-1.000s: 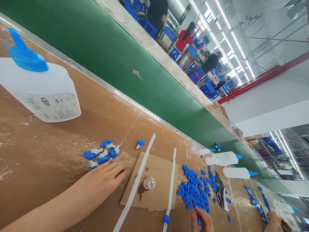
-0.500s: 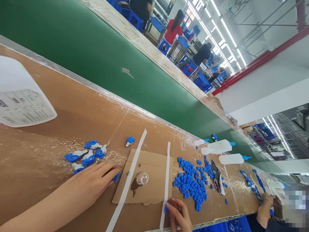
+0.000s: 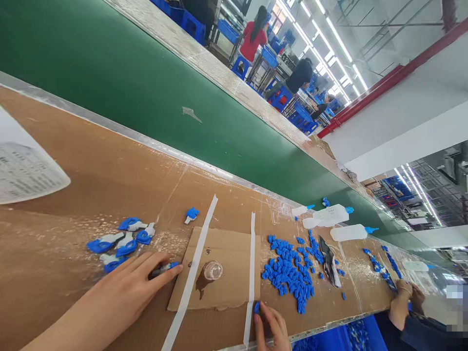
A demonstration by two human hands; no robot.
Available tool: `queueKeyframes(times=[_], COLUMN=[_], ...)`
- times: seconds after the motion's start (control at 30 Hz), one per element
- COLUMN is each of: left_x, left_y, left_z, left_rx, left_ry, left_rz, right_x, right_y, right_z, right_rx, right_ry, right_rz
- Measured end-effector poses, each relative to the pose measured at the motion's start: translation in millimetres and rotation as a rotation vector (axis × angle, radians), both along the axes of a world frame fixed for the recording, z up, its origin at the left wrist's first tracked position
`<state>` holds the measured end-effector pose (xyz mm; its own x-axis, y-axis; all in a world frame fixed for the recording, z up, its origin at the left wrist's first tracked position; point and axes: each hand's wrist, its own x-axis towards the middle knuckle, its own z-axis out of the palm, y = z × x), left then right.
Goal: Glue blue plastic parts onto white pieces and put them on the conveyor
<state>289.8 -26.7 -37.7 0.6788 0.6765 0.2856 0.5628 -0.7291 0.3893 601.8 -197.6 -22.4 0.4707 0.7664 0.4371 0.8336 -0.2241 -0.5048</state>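
Note:
My left hand (image 3: 142, 280) is closed around a small part with a dark body and a blue end (image 3: 172, 265), at the left edge of a cardboard piece (image 3: 234, 243). Much of that part is hidden by the fingers. My right hand (image 3: 272, 326) pinches a small blue piece (image 3: 257, 307) by the cardboard's lower right corner. On the cardboard stands a small clear cup (image 3: 212, 270), with a wet-looking dark mark beside it. Several blue-and-grey parts (image 3: 126, 243) lie in a group beyond my left hand, and a single similar part (image 3: 191, 214) lies above the cardboard.
A pile of small blue pieces (image 3: 288, 268) lies to the right. Behind it are white squeeze bottles (image 3: 349, 232) and a crumpled dark wrapper (image 3: 329, 263). A white labelled container (image 3: 25, 165) stands at left. A green belt (image 3: 146, 87) runs behind; a co-worker's hand (image 3: 404, 290) is far right.
The dark-and-blue part shows more clearly between my left fingers. My right hand has shifted slightly, and its blue piece is now more visible at the fingertips. The whole view has moved a little.

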Motion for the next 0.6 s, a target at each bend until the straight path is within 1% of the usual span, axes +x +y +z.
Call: queueKeyframes(times=[0.1, 0.2, 0.27, 0.37, 0.47, 0.6], left_x=[-1.1, 2.1, 4.6, 6.4, 5.9, 8.4], left_y=[0.2, -0.1, -0.5, -1.5, -3.2, -6.9], left_z=[-1.6, 3.3, 8.3, 13.7, 15.4, 14.2], left_rx=[0.009, 0.023, 0.025, -0.023, -0.08, -0.054], left_ry=[0.024, 0.054, 0.056, 0.063, 0.078, 0.048], left_rz=[0.006, 0.01, 0.021, 0.046, 0.062, 0.071], right_x=[2.3, 3.3, 4.6, 8.7, 13.7, 19.8], right_y=[1.1, 2.9, 5.4, 11.1, 16.7, 20.3], right_z=[1.8, 6.2, 10.9, 18.8, 24.3, 25.7], right_rx=[-0.019, -0.074, -0.122, -0.197, -0.236, -0.23], right_ry=[-0.013, -0.009, 0.005, 0.022, 0.025, -0.001], right_rz=[0.012, 0.031, 0.077, 0.167, 0.256, 0.329])
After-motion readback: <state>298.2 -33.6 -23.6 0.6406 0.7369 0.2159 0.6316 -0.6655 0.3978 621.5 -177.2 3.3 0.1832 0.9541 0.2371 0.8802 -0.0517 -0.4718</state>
